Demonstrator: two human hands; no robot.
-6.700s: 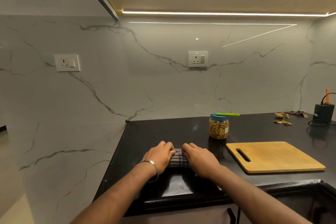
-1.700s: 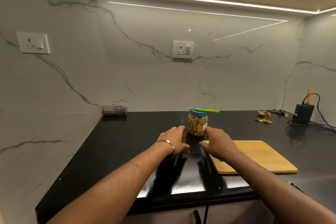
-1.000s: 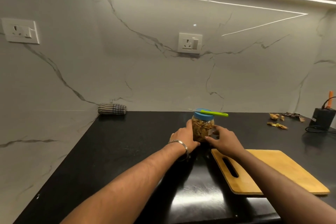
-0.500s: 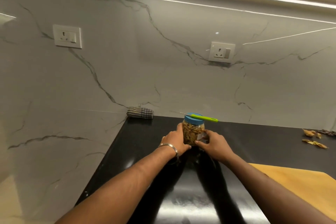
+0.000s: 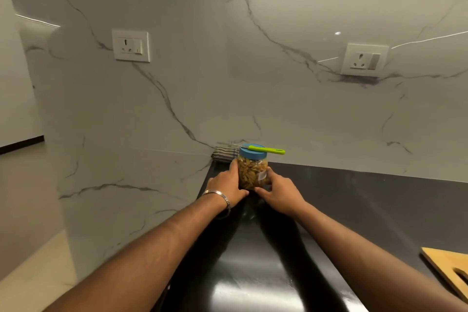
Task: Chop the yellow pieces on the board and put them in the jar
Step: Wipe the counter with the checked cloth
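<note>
A clear jar (image 5: 252, 172) with a blue lid stands on the black counter (image 5: 354, 200) and is filled with yellow-brown pieces. Across its lid lies a green-handled knife (image 5: 268, 150). My left hand (image 5: 228, 186), with a metal bangle on the wrist, grips the jar's left side. My right hand (image 5: 277, 191) grips its right side low down. Only a corner of the wooden cutting board (image 5: 448, 271), with its handle slot, shows at the lower right; no pieces are visible on that corner.
A folded checked cloth (image 5: 224, 153) lies against the marble wall behind the jar, at the counter's back left corner. Two wall sockets (image 5: 131, 45) (image 5: 363, 59) sit above. The counter's left edge drops off just left of my left wrist.
Both hands went from the counter's front to the jar and closed round its sides. The view swung left, so the board slid to the right edge and the scraps and charger left the view.
</note>
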